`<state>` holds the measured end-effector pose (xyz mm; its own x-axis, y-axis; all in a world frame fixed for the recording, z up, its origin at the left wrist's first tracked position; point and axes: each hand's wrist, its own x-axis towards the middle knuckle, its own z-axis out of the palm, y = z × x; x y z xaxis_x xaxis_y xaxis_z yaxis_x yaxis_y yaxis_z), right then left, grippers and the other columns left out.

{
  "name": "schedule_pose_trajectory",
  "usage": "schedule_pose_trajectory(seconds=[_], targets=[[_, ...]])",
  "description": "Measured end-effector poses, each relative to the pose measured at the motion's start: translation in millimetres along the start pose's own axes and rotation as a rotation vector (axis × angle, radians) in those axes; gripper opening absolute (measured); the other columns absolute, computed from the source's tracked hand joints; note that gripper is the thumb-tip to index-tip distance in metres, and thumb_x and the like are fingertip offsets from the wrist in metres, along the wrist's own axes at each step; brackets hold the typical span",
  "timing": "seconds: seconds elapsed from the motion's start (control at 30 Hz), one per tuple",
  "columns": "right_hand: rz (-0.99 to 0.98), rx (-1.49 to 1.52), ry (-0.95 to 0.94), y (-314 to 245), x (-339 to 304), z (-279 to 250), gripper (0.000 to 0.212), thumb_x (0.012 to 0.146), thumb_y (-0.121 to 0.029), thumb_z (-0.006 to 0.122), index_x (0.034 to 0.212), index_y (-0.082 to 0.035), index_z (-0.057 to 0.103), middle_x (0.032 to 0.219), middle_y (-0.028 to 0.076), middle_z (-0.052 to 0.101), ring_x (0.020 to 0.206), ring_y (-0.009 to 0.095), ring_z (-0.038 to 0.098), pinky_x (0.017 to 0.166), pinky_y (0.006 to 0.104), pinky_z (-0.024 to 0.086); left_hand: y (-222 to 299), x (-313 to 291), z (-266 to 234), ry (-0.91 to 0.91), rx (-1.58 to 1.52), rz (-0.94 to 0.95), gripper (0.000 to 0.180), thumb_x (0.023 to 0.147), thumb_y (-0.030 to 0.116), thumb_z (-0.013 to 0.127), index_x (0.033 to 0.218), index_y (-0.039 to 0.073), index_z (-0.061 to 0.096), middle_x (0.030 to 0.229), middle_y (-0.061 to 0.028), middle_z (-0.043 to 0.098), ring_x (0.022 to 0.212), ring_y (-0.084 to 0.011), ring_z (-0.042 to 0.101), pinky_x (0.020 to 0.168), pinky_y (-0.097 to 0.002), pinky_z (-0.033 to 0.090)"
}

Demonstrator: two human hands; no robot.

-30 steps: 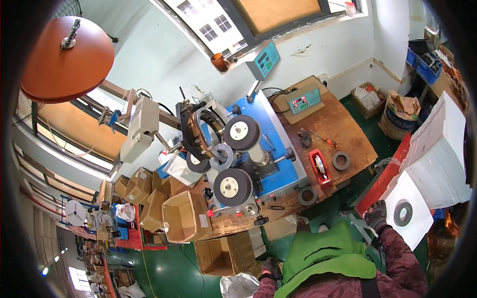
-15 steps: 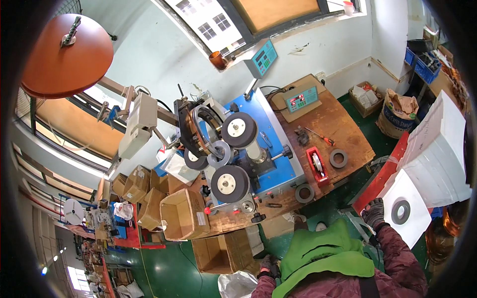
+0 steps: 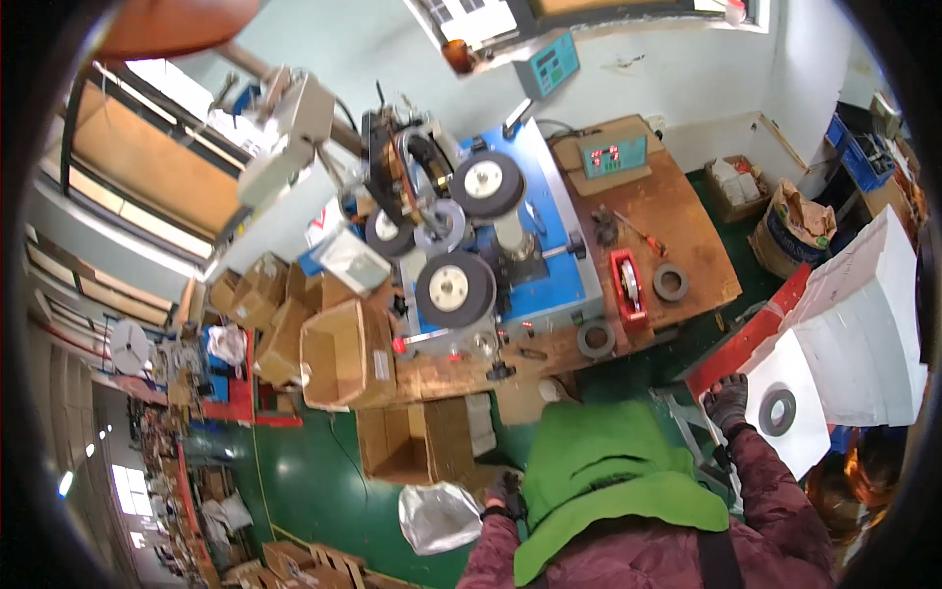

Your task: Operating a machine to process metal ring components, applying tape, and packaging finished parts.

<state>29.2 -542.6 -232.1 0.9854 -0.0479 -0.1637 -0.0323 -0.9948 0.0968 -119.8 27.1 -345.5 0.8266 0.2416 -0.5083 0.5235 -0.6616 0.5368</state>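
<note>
My right hand (image 3: 728,401), in a dark glove with bare fingertips, is at the left edge of a white sheet (image 3: 800,452). Its fingers look loosely bent, with nothing visible in them. A grey ring (image 3: 768,412) lies flat on that sheet, just right of the hand. Low beside the green apron (image 3: 599,461) hangs my left hand (image 3: 504,494), also gloved; its fingers are blurred and partly hidden. Ahead on the bench, a blue machine (image 3: 559,216) with black rollers (image 3: 454,291) carries another grey ring (image 3: 440,226) between them.
The wooden bench (image 3: 702,231) also bears a red tape dispenser (image 3: 628,287), two dark rings, a screwdriver (image 3: 643,232) and a teal display box (image 3: 615,155). Cardboard boxes (image 3: 407,442) and a silvery bag (image 3: 440,517) stand on the floor at left. White stacked sheets (image 3: 854,324) rise at right.
The view has shifted, so the bench and machine sit higher in the picture. My right hand has moved slightly up along the white sheet's edge. The left hand still hangs low beside the apron.
</note>
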Motion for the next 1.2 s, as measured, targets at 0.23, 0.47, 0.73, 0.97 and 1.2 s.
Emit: schedule_pose_trajectory(seconds=[0.23, 0.47, 0.73, 0.97, 1.2], targets=[[0.058, -0.024, 0.007, -6.5, 4.7, 3.3, 0.024, 0.069, -0.034, 0.055, 0.072, -0.011, 0.061, 0.084, 0.009, 0.057, 0.09, 0.027, 0.049, 0.087, 0.0415, 0.032, -7.1, 23.2, -6.5, -0.142, -1.068, -0.666, 0.045, 0.086, 0.03, 0.048, 0.124, 0.005, 0.044, 0.107, -0.0135, 0.06, 0.092, -0.03, 0.059, 0.077, -0.0388, 0.048], [-0.212, 0.195, -0.054, -125.5, 57.5, -12.2, 0.021, 0.062, -0.027, 0.062, 0.079, -0.014, 0.061, 0.088, 0.01, 0.057, 0.089, 0.031, 0.051, 0.083, 0.044, 0.037, -26.5, 51.7, -37.6, -0.253, -0.988, -0.477, 0.043, 0.083, 0.029, 0.054, 0.119, 0.005, 0.048, 0.105, -0.0104, 0.061, 0.088, -0.0293, 0.06, 0.074, -0.0413, 0.048], [-0.523, 0.052, -0.166, -350.2, 141.8, 24.0, 0.056, 0.073, -0.04, 0.056, 0.122, -0.015, 0.049, 0.133, 0.012, 0.04, 0.122, 0.03, 0.037, 0.1, 0.0434, 0.028, -100.4, 18.2, -132.1, 0.011, -0.573, -0.202, 0.024, 0.08, 0.024, 0.061, 0.092, 0.003, 0.059, 0.078, -0.0051, 0.064, 0.064, -0.0178, 0.062, 0.054, -0.0328, 0.049], [-0.39, 0.16, -0.41, -386.7, 163.0, 66.1, 0.062, 0.081, -0.042, 0.045, 0.137, -0.02, 0.03, 0.145, 0.009, 0.022, 0.133, 0.029, 0.021, 0.106, 0.0496, 0.018, -194.9, -18.4, -179.8, 0.043, -0.955, -0.797, 0.034, 0.085, 0.031, 0.048, 0.111, 0.009, 0.048, 0.096, -0.0149, 0.06, 0.073, -0.0333, 0.061, 0.056, -0.043, 0.046], [0.113, 0.042, -0.593, -414.7, 159.7, 46.5, 0.059, 0.074, -0.043, 0.051, 0.128, -0.02, 0.046, 0.142, 0.007, 0.03, 0.131, 0.028, 0.027, 0.101, 0.0438, 0.026, -190.7, 9.2, -212.3, -0.063, -0.986, -0.782, 0.034, 0.086, 0.031, 0.048, 0.113, 0.01, 0.048, 0.094, -0.0123, 0.061, 0.075, -0.0309, 0.061, 0.056, -0.0407, 0.047]])
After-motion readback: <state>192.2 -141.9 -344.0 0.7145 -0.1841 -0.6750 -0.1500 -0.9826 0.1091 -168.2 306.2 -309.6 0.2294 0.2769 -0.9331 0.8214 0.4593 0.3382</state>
